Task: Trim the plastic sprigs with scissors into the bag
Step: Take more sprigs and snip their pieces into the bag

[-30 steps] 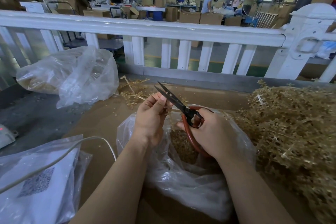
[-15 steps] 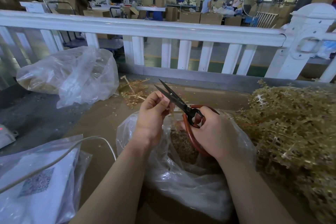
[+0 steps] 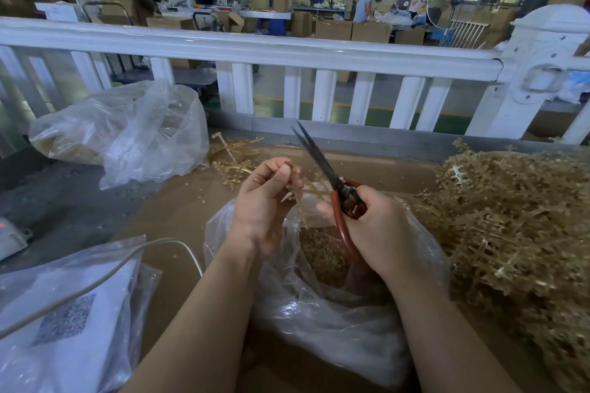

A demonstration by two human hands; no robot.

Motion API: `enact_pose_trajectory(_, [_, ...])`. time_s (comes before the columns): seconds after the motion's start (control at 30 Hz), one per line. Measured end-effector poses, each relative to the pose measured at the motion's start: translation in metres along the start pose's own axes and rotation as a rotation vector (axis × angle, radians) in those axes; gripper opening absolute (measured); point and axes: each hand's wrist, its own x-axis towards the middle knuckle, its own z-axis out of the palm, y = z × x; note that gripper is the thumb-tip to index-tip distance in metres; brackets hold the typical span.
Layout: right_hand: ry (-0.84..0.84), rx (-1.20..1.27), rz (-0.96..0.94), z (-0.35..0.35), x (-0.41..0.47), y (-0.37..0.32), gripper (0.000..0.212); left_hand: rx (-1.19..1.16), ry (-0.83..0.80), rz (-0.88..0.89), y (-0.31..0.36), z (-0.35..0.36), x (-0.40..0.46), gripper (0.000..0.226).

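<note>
Judging by how things lie, the trimming is well under way but far from finished. At the centre of the frame the left hand [image 3: 265,201] pinches a thin plastic sprig [image 3: 301,190] between thumb and fingertips, holding it just above the open mouth of a clear bag [image 3: 319,313] that sits on the brown worktop [image 3: 178,210]. The right hand [image 3: 373,226] is wrapped around the red handles of the scissors [image 3: 332,182], whose dark blades point toward the upper middle of the frame and look nearly closed, just beside the sprig; whether they touch it cannot be told. Inside the bag lies a layer of small tan cut pieces [image 3: 322,252], which suggests many sprigs have already been trimmed. At the right of the frame a large heap of sprigs [image 3: 517,226] waits, so much work probably remains. A few bare stems [image 3: 233,156] lie on the worktop beyond the hands, likely leftovers. At the upper left sits another clear bag [image 3: 127,131], partly filled with similar tan material.
</note>
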Motion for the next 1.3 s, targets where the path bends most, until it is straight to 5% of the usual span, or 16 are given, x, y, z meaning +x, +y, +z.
enact_pose_trajectory(0.7, [-0.063,0.28,0.118,0.002,0.006,-0.002,0.022,0.108,-0.021,-0.065,0.001,0.001,-0.002,0.017])
enact_pose_trajectory(0.83, [-0.024,0.391,0.115,-0.005,0.006,-0.004,0.029,0.078,-0.101,-0.188,0.005,-0.005,0.0,0.011])
enact_pose_trajectory(1.07, [0.012,0.44,0.081,-0.007,0.005,-0.007,0.028,0.429,-0.276,-0.278,0.003,-0.009,-0.003,0.029])
enact_pose_trajectory(1.2, [0.061,0.522,0.076,-0.01,0.007,-0.004,0.024,0.771,-0.426,-0.212,0.0,-0.008,-0.006,0.004])
enact_pose_trajectory(1.3, [0.103,0.576,0.079,-0.01,0.007,-0.004,0.016,0.532,-0.425,-0.197,0.001,-0.006,-0.007,0.007])
